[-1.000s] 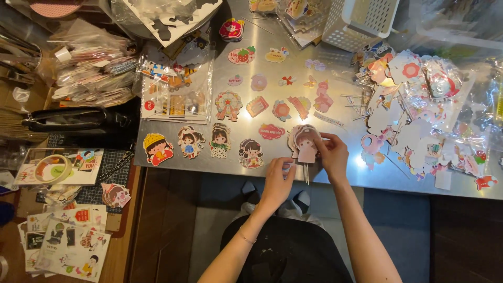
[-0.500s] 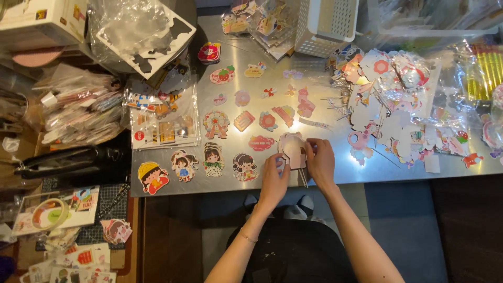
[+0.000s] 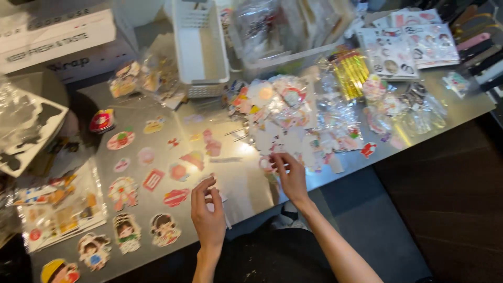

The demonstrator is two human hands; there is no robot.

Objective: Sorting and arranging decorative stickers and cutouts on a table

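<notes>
Table (image 3: 246, 178) smooth glossy metal; stickers (image 3: 175, 197) glossy paper; basket (image 3: 201, 47) white plastic

Bright overhead light, motion blur throughout.
Glare w/ hot spot on grey table (image 3: 246, 149) centre; plastic wrappers shiny at far edge; dim beyond right edge; soft focus everywhere.

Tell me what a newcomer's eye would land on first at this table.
First, the colourful cut-out stickers spread in rows over the left of the grey table, with cartoon figures nearest the front edge. Next, the heaped pile of stickers in clear wrappers at the middle, which the right hand reaches into, while the left hand hovers at the table's front edge. Behind stands a white slotted basket.
</notes>
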